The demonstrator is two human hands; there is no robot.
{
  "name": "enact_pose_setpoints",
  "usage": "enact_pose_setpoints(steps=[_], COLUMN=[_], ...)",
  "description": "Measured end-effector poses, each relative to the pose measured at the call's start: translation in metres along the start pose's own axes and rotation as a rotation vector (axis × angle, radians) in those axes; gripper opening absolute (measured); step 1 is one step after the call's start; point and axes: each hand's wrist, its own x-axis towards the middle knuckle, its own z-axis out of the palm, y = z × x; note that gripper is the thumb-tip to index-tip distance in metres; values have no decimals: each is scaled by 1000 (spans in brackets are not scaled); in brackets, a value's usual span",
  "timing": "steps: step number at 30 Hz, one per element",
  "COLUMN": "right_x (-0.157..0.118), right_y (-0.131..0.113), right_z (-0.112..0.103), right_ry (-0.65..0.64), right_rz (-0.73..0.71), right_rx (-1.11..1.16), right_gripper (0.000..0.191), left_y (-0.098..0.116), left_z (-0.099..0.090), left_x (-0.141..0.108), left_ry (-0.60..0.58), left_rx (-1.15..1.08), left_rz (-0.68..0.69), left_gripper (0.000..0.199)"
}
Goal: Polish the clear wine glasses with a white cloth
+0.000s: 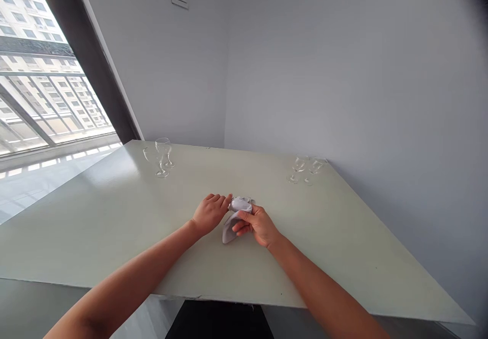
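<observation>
In the middle of the head view, my left hand is closed around one end of a small clear glass that lies tilted sideways. Its fingers hide most of that end, so its full shape does not show. My right hand pinches a pale grey-white cloth against the glass. Part of the cloth wraps over the bowl, and a loose corner hangs below my right fingers. Both hands are just above the table, close together.
On the pale table, two clear footed glasses stand at the back left. Two stemmed glasses stand at the back right, near the wall. A large window is on the left.
</observation>
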Motion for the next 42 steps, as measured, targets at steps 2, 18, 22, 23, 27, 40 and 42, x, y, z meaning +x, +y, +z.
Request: enact_pose_setpoints(steps=[2, 18, 22, 23, 27, 40, 42], right_x=[-2, 7, -1, -5, -14, 1, -4], right_y=[-2, -4, -13, -16, -26, -11, -16], right_z=[-4, -21, -25, -25, -23, -25, -24], right_ry=[-16, 16, -90, -130, -336, -132, -207], right_rz=[-47, -27, -59, -81, -104, -76, -79], right_rx=[-114, 269, 98, 16, -224, 309, 169], right_gripper=[28, 24, 26, 26, 25, 20, 24], left_y=[1, 0, -3, -8, -26, 12, 0], left_z=[-6, -46, -43, -45, -61, -77, -80], left_x=[3, 30, 31, 32, 36, 41, 43], left_ry=[-102, -113, -247, -342, -851, -184, -316], left_rx=[-95, -90, -273, -396, -930, 91, -102], left_rz=[-41, 53, -49, -108, -151, 108, 3], left_gripper=[29, 27, 31, 33, 47, 24, 21])
